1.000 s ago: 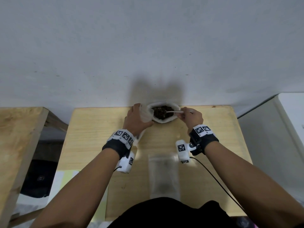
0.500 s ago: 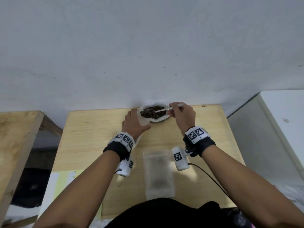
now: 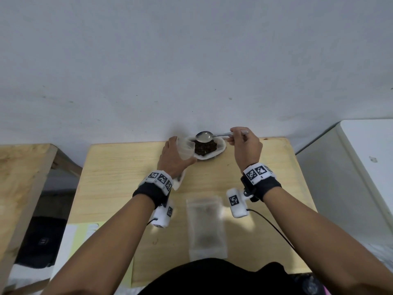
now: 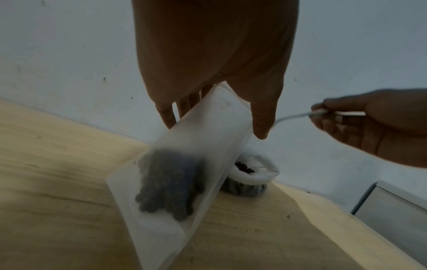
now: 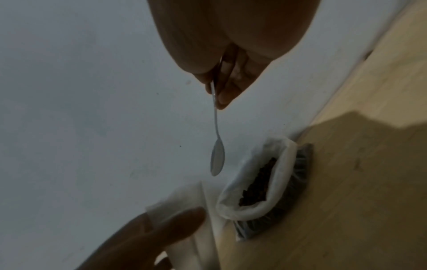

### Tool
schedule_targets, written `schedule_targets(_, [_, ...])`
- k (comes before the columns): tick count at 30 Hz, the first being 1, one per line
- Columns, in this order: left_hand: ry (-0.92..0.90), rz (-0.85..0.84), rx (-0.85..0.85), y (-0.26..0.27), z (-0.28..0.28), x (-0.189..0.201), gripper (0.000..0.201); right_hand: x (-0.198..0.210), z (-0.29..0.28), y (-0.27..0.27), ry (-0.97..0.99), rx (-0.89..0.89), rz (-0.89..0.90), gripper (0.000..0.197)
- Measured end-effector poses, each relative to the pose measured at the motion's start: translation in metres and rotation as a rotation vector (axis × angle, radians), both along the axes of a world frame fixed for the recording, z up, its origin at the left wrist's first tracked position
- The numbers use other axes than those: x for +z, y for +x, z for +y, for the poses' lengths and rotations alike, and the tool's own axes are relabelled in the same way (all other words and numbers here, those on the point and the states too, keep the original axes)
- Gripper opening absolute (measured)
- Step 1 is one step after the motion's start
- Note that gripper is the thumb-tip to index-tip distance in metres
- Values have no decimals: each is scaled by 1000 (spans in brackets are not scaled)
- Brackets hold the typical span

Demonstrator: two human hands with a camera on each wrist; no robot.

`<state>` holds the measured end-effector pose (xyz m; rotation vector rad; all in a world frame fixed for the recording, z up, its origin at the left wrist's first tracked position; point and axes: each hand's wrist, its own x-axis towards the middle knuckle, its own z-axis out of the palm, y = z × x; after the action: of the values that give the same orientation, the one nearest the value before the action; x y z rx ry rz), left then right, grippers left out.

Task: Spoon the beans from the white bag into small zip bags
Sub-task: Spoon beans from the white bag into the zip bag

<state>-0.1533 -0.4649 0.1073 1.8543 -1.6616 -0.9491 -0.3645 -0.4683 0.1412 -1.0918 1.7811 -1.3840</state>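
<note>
A white bag (image 3: 220, 150) of dark beans stands open at the far edge of the wooden table (image 3: 127, 177), against the wall. My right hand (image 3: 234, 138) pinches the handle of a metal spoon (image 3: 204, 136), whose bowl hovers just above the beans and looks empty. The spoon (image 5: 217, 159) hangs above the white bag (image 5: 261, 182) in the right wrist view. My left hand (image 3: 173, 155) holds a small frosted zip bag (image 3: 185, 149) by its mouth, to the left of the white bag. That zip bag (image 4: 182, 173) has a clump of beans in it and its lower end touches the table.
A second small zip bag (image 3: 205, 226) with beans lies flat near the table's front edge, between my forearms. A white cabinet (image 3: 350, 167) stands to the right, another wooden table (image 3: 21, 177) to the left. A cable trails from my right wrist.
The spoon was down in the white bag's beans; now my right hand has lifted it clear above the bag. My left hand still holds the zip bag beside the bag.
</note>
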Motion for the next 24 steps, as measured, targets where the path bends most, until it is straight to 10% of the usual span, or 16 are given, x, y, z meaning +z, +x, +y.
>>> schedule_targets(17, [5,106,-21,14,-9,3,93,-60,-14,1,414,183,214,14])
schedule_targets(24, [-7,113,-43,8,-3,0,88,-39,-12,6,206,199,648,23])
